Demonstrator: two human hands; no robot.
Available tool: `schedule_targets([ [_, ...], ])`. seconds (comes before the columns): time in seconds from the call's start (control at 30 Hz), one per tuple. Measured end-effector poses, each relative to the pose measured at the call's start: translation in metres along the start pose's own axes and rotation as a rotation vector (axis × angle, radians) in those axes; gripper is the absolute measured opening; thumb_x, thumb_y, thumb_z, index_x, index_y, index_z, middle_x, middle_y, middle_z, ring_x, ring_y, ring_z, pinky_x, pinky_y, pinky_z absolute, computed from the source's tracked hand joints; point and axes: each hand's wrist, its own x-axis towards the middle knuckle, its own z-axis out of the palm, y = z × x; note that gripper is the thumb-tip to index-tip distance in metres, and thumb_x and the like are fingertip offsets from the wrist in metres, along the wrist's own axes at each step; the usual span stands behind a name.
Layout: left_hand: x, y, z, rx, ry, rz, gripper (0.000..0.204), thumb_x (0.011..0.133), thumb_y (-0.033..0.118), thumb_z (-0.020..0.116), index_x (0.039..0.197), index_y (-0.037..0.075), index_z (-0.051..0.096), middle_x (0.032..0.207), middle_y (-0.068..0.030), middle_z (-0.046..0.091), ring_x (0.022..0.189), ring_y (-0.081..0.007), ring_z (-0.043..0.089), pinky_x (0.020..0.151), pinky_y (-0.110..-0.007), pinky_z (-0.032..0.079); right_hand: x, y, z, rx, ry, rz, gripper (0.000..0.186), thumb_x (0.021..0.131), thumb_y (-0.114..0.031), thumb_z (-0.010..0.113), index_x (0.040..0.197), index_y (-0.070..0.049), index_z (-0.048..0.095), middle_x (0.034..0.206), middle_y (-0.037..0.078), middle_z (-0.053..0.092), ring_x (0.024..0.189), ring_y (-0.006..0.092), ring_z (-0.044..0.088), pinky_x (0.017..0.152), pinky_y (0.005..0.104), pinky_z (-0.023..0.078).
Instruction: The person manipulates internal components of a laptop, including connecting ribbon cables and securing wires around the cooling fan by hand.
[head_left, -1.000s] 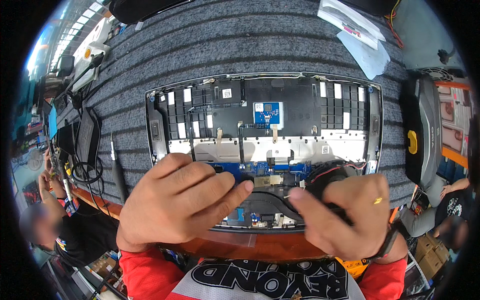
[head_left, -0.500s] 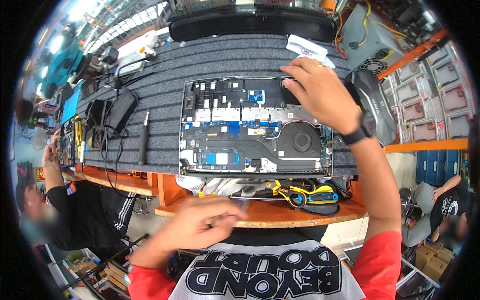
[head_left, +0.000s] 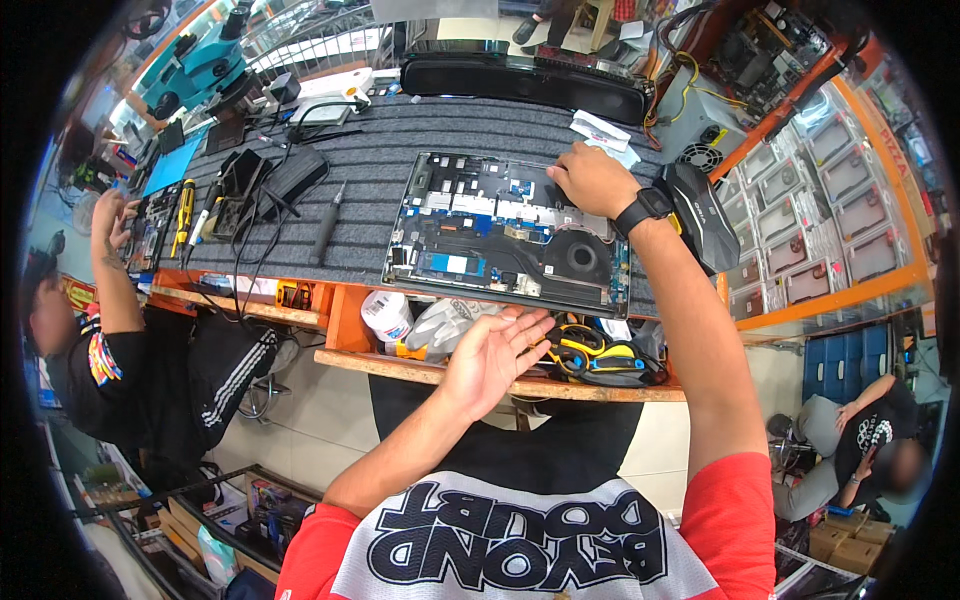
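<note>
An opened laptop base (head_left: 500,235) lies on the grey ribbed mat (head_left: 380,170), its circuit boards, fan and blue parts exposed. My right hand (head_left: 590,178) rests flat on the far right corner of the laptop; a black watch is on that wrist. My left hand (head_left: 492,355) hovers palm up with fingers apart above the orange shelf (head_left: 500,380), holding nothing, near a white tub (head_left: 386,314) and a grey glove (head_left: 445,322). Whether the right hand grips anything is hidden under the palm.
A black tool (head_left: 327,224) and a black adapter with cables (head_left: 270,185) lie left of the laptop. Yellow-black tools (head_left: 600,355) sit on the shelf. A black bag (head_left: 700,215) stands at the right. One person works at the left, another sits at the lower right.
The view has pulled back from the laptop. My right hand stays at the laptop's far right corner; my left hand has come away from the laptop, turned palm up and risen toward the shelf.
</note>
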Motion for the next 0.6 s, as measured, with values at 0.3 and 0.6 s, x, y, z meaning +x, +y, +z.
schedule_targets([
  [0.3, -0.018, 0.009, -0.011, 0.106, 0.025, 0.126, 0.058, 0.109, 0.047, 0.05, 0.141, -0.001, 0.055, 0.139, -0.0201, 0.064, 0.128, -0.032, 0.066, 0.117, -0.05, 0.05, -0.031, -0.016, -0.018, 0.089, -0.142, 0.077, 0.05, 0.108, -0.05, 0.058, 0.114, -0.006, 0.081, 0.119, 0.024, 0.074, 0.113, 0.0449, 0.072, 0.099, 0.0555, 0.057],
  [0.6, -0.019, 0.035, 0.006, 0.109, 0.096, 0.393, 0.075, 0.117, 0.064, 0.031, 0.164, 0.007, 0.038, 0.157, -0.0164, 0.058, 0.138, -0.0304, 0.064, 0.117, -0.053, 0.052, -0.067, -0.047, -0.016, 0.461, -0.056, 0.215, 0.059, 0.108, -0.049, 0.06, 0.108, 0.006, 0.08, 0.102, 0.032, 0.077, 0.102, 0.0495, 0.074, 0.094, 0.0522, 0.057],
])
